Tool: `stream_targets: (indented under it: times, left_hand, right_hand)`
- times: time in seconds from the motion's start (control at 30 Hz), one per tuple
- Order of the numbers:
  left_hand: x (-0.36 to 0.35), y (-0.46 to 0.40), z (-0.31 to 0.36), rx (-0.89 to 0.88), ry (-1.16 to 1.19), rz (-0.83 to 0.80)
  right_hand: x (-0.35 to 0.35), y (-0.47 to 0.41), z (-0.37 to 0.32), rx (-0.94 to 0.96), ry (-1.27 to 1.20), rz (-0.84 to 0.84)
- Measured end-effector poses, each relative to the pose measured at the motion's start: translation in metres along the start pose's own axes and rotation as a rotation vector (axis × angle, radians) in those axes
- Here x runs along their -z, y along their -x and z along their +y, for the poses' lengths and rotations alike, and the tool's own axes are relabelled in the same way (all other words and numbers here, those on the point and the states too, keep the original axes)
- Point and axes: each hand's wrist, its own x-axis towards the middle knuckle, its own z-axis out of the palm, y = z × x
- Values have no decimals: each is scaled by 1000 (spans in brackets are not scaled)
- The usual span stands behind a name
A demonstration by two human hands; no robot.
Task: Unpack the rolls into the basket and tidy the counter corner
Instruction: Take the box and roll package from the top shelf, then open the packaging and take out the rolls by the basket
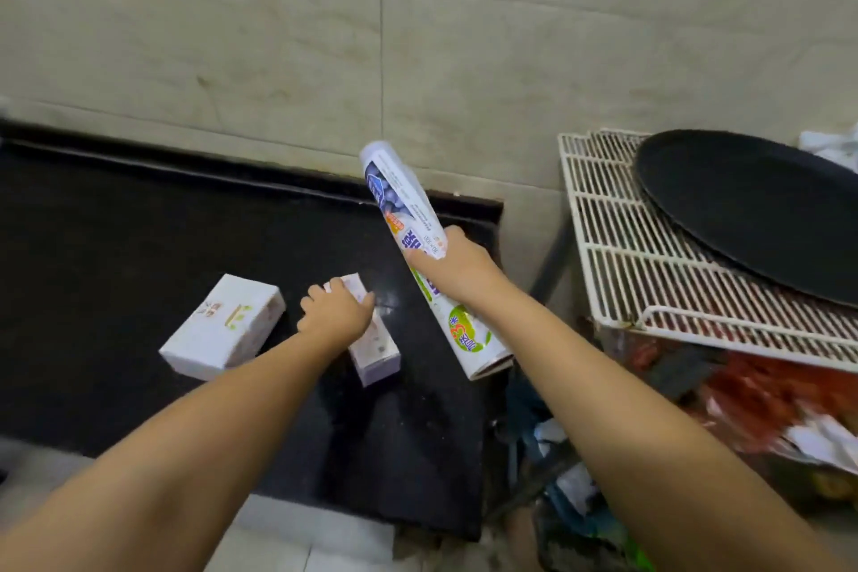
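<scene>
My right hand (457, 267) grips a long white printed roll (404, 204) around its middle and holds it tilted above the right end of the black counter (116, 237). The roll's upper end points toward the wall and its lower end (483, 348) hangs near the counter's right edge. My left hand (336, 309) rests on top of a narrow white box (376, 346) lying on the counter, fingers curled over its far end. A wider white box (225, 325) lies flat to the left of it, untouched.
A white wire rack (650, 265) stands to the right of the counter with a large black round tray (752, 204) on it. Below the rack is a heap of red and mixed bags (752, 390). A beige tiled wall (325, 37) runs behind the counter.
</scene>
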Motion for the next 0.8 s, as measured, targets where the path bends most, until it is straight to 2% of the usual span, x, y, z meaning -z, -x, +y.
stream_targets:
  times: [0.07,0.23,0.4,0.47,0.63,0.8]
  left_hand:
    - [-22,0,-6,76,35,-51]
    - [-59,0,10,65,-56,-82]
    - [-47,6,7,74,49,-37]
    - [-27,10,-7,55,130,26]
    - [58,15,-81,-13,186,302]
    - [148,27,-199,146,173,461]
  right_hand:
    - [-18,1,28,-71,52,-35]
    - [-30,0,78,-136,156,-54]
    - [-27,-15,85,-113,174,-103]
    - [-31,-26,68,-65,161,-110]
    - [-78,-52,-14,118,117,-167]
    - [-168,-53,-119,286,122,-314]
